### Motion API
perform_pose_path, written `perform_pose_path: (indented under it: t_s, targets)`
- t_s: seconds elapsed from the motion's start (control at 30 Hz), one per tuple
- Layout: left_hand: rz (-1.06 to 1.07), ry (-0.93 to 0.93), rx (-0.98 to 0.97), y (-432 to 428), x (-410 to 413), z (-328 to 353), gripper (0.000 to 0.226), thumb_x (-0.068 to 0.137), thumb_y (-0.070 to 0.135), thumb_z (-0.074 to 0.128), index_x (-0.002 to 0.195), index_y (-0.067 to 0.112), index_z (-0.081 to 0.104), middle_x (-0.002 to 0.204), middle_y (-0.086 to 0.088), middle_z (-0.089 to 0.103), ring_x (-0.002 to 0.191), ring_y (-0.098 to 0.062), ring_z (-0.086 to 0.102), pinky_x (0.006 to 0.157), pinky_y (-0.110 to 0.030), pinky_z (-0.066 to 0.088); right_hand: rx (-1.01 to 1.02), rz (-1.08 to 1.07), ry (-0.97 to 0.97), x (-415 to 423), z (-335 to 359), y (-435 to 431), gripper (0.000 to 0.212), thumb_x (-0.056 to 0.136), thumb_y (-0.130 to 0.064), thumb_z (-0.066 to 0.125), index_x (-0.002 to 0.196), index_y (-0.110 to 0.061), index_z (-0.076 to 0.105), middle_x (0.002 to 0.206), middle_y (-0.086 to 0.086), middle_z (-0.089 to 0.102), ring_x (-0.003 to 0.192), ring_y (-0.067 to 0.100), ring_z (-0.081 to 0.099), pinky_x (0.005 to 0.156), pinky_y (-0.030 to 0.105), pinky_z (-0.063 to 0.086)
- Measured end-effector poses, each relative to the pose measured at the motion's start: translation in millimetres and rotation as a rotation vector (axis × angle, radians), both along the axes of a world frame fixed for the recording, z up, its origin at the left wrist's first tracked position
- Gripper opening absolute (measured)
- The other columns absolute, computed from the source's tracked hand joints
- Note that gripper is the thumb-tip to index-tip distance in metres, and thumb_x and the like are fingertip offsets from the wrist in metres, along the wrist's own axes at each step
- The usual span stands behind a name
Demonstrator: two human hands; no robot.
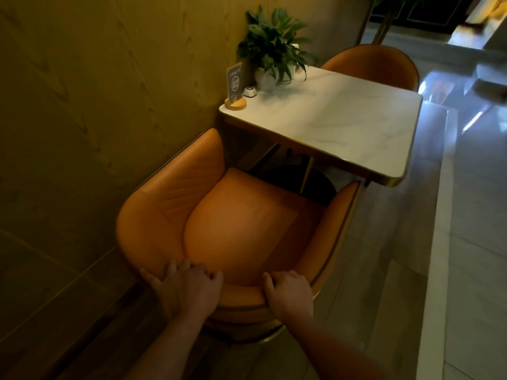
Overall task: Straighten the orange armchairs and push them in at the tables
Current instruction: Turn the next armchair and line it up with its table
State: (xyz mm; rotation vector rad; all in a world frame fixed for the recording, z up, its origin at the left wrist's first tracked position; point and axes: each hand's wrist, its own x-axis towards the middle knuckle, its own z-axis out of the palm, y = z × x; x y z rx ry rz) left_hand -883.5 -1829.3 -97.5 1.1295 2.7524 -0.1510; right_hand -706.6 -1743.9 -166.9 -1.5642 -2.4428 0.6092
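An orange armchair [241,231] stands right below me, its open front facing the white marble table [343,124]. Its seat front sits just short of the table's near edge, and its right arm reaches the table's corner. My left hand [186,286] grips the top of the backrest on the left, fingers curled over the rim. My right hand [289,293] grips the same rim further right. A second orange armchair [375,64] sits at the far side of the table, its back towards the aisle.
A wood-panelled wall [96,105] runs close along the chair's left side. On the table's far left corner stand a potted plant [274,50], a table-number sign [235,86] and a small call button [250,91]. Glossy tiled floor [466,187] lies to the right.
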Motion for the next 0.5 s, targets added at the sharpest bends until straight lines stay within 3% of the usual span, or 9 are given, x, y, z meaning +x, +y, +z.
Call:
perform_pose_path:
  t_s: [0.17,0.33,0.5]
  targets:
    - [-0.105,0.043,-0.060,2.9,-13.8,-2.3,0.057,0.092,0.061,0.025,0.114,0.032,0.069,0.133,0.003,0.059,0.139,-0.028,0.036,0.113,-0.072,-0.002,0.005,0.017,-0.019,-12.4,-0.3,4.3,0.045,0.095,-0.047,0.030,0.067,-0.023,0.056,0.071,-0.005,0.059,0.074,0.017,0.055,0.074,0.035,0.045]
    - [-0.102,0.058,-0.009,3.6,-14.2,-2.7,0.055,0.091,0.061,0.027,0.103,0.032,0.072,0.118,0.008,0.065,0.125,-0.021,0.046,0.116,-0.066,0.005,0.006,0.021,-0.025,-9.6,-1.5,5.5,0.041,0.097,-0.045,0.035,0.066,-0.025,0.053,0.071,-0.007,0.055,0.077,0.016,0.054,0.075,0.034,0.039]
    - [-0.041,0.019,0.017,9.3,-19.5,-4.7,0.049,0.085,0.065,0.036,0.097,0.036,0.074,0.115,0.012,0.065,0.125,-0.017,0.045,0.117,-0.063,0.005,0.024,0.016,-0.036,-14.1,-2.4,7.5,0.040,0.094,-0.048,0.031,0.068,-0.027,0.053,0.075,-0.007,0.059,0.078,0.016,0.054,0.074,0.034,0.040]
